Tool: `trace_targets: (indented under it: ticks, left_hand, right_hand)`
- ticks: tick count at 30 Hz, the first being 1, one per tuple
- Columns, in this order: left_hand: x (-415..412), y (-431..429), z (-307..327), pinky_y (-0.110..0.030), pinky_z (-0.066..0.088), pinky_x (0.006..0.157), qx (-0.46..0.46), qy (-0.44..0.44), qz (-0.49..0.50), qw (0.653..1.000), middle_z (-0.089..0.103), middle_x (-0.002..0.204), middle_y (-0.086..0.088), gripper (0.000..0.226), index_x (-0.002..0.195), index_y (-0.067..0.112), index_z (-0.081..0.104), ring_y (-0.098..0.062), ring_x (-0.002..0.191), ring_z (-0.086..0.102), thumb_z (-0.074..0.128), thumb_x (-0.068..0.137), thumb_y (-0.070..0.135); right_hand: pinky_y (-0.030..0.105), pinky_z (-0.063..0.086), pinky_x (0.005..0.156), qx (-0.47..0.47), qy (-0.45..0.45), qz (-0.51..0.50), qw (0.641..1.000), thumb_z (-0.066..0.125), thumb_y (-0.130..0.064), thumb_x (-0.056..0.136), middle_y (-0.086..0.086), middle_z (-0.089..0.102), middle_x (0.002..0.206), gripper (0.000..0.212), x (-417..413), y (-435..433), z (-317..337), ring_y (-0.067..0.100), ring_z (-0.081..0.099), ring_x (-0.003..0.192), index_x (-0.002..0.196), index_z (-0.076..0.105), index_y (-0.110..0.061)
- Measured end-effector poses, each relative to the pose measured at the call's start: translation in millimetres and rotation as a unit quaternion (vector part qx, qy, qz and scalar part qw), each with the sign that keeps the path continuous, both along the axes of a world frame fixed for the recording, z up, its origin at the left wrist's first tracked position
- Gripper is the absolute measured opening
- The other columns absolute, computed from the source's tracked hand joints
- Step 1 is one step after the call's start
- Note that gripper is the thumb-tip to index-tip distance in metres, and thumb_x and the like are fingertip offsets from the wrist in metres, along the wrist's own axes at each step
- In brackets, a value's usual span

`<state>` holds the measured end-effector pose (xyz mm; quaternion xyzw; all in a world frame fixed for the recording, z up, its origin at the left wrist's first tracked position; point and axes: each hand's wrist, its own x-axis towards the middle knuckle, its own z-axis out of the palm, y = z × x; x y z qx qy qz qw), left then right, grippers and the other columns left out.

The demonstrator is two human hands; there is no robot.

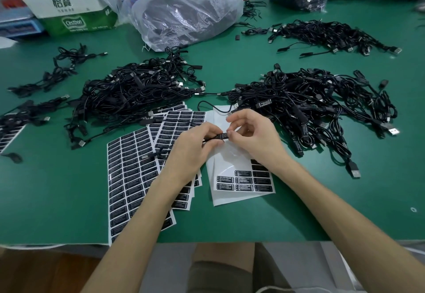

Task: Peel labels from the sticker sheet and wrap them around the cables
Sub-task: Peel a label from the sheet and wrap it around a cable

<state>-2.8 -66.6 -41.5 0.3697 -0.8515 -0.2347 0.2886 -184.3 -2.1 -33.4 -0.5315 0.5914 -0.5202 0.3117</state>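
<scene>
My left hand (193, 149) and my right hand (255, 135) meet above a mostly peeled white sticker sheet (232, 191). Between them is a thin black cable controller (221, 137) with a black label on it. My left hand grips its left part. The thumb and fingers of my right hand pinch its right end. The cable's cord (207, 105) loops away toward the far side. Several black labels (247, 181) remain at the sheet's near end. Full sticker sheets (131, 177) lie fanned out to the left, partly under my left forearm.
Large piles of black USB cables lie at the left (138, 92), the right (317, 104) and the far right (326, 34) of the green table (57, 189). Clear plastic bags (188, 12) and a green-and-white box (78, 14) stand at the back. The table's near edge is just below my forearms.
</scene>
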Motion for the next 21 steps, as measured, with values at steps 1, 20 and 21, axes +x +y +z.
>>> trace_targets:
  ticks: [1, 20, 21]
  left_hand:
    - [0.1, 0.2, -0.2, -0.035, 0.055, 0.092, 0.001, 0.000, 0.001, 1.000, 0.073, 0.102, 0.007, 0.021, 0.115, 0.017, 0.070, -0.009, 0.098, 0.066, 0.074, 0.095, 0.019]
    - [-0.7, 2.5, 0.9, -0.042, 0.055, 0.094, 0.008, 0.000, 0.009, 1.000, 0.074, 0.104, 0.004, 0.022, 0.115, 0.016, 0.071, -0.013, 0.101, 0.068, 0.075, 0.094, 0.019]
    - [-0.7, 2.2, 1.3, -0.041, 0.055, 0.093, 0.007, 0.003, 0.007, 1.000, 0.074, 0.104, 0.004, 0.022, 0.114, 0.016, 0.071, -0.011, 0.100, 0.068, 0.075, 0.093, 0.019]
  right_hand:
    - [0.033, 0.054, 0.073, -0.001, 0.001, 0.000, 1.000, 0.073, -0.002, 0.090, 0.005, 0.073, 0.094, 0.025, -0.1, 0.3, 0.1, 0.008, 0.059, 0.068, 0.112, 0.069, -0.014]
    - [0.044, 0.056, 0.078, -0.001, -0.007, 0.004, 1.000, 0.073, -0.003, 0.091, 0.010, 0.073, 0.094, 0.021, 0.1, 1.3, 1.6, 0.015, 0.061, 0.072, 0.109, 0.070, -0.012]
    - [0.044, 0.056, 0.078, -0.001, -0.005, 0.003, 1.000, 0.073, -0.003, 0.091, 0.010, 0.073, 0.095, 0.021, 0.1, 1.1, 1.3, 0.015, 0.061, 0.072, 0.109, 0.070, -0.012]
